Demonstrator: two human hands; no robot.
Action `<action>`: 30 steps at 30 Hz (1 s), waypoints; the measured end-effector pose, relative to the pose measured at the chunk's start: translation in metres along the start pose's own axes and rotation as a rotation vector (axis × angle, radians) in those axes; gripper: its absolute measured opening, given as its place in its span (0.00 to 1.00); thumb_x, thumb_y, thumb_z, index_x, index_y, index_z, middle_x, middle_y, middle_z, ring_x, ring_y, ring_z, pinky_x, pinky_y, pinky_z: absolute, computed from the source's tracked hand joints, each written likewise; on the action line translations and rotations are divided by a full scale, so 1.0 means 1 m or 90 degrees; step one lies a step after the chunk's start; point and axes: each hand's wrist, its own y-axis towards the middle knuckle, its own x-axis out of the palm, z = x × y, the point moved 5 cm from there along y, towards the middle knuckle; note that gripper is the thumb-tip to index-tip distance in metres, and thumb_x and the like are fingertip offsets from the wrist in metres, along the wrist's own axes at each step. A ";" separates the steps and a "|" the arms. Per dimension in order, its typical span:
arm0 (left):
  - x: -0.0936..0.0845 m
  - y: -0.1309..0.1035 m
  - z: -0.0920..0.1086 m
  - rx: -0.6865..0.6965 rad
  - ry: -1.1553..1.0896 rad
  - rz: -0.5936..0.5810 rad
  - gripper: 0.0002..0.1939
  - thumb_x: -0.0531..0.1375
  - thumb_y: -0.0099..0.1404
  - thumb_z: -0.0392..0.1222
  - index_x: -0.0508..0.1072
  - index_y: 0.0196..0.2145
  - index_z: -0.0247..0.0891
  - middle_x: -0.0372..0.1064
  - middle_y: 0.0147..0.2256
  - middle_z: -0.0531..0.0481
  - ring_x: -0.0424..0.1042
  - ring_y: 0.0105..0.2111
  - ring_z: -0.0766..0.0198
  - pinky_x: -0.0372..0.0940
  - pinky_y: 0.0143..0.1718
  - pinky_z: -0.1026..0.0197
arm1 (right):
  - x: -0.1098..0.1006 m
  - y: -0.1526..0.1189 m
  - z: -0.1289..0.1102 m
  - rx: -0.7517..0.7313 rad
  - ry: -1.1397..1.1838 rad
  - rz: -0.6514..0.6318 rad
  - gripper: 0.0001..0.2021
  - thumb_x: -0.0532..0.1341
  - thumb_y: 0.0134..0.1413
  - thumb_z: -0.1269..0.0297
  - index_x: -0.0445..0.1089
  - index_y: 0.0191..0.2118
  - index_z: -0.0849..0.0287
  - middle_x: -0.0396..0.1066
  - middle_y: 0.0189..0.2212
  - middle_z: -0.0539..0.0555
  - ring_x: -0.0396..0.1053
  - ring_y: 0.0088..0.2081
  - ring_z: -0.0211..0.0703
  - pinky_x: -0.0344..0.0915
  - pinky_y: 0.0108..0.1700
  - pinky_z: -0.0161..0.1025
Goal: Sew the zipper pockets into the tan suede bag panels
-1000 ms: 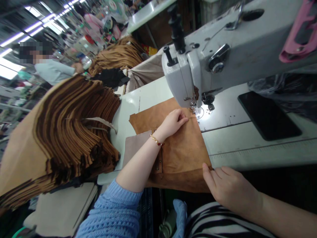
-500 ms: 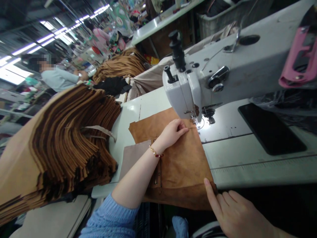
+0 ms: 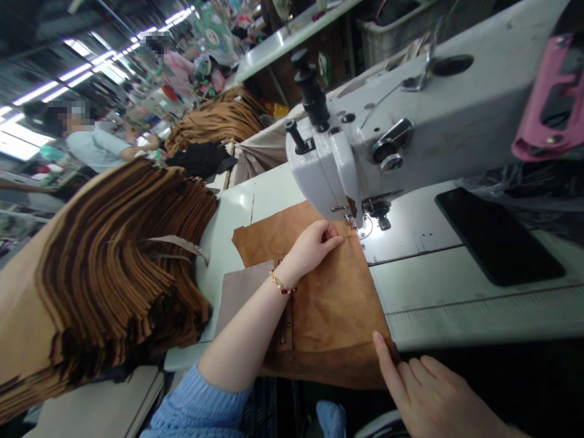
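Observation:
A brown leather piece (image 3: 328, 304) lies under the needle area of a white sewing machine (image 3: 319, 176), its near edge hanging over the table front. My left hand (image 3: 317, 246) rests on it just left of the presser foot (image 3: 350, 220), fingers curled and pinched together at the leather. At the near right corner, my right hand (image 3: 422, 389) grips the leather's edge, index finger stretched along the top and the other fingers folded; its thumb is hidden. Under my left forearm, a zipper strip (image 3: 286, 331) and a grey lining piece (image 3: 244, 292) are partly covered.
A tall stack of brown leather pieces (image 3: 118, 261) stands at the left. A black phone (image 3: 497, 237) lies on the table right of the needle, beyond a printed ruler scale (image 3: 479, 307). A pink holder (image 3: 542, 103) hangs on the machine. A person (image 3: 98, 146) works farther back.
The view has shifted slightly, so the machine appears a little farther left. Both hands keep their hold on the leather piece with almost no visible movement.

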 end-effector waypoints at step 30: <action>0.042 -0.060 0.003 0.309 0.176 0.091 0.23 0.48 0.76 0.35 0.64 0.65 0.45 0.58 0.67 0.52 0.56 0.69 0.60 0.53 0.71 0.48 | 0.044 0.094 0.152 0.089 0.079 -0.106 0.18 0.55 0.68 0.63 0.71 0.59 0.51 0.69 0.29 0.51 0.62 0.31 0.41 0.52 0.35 0.41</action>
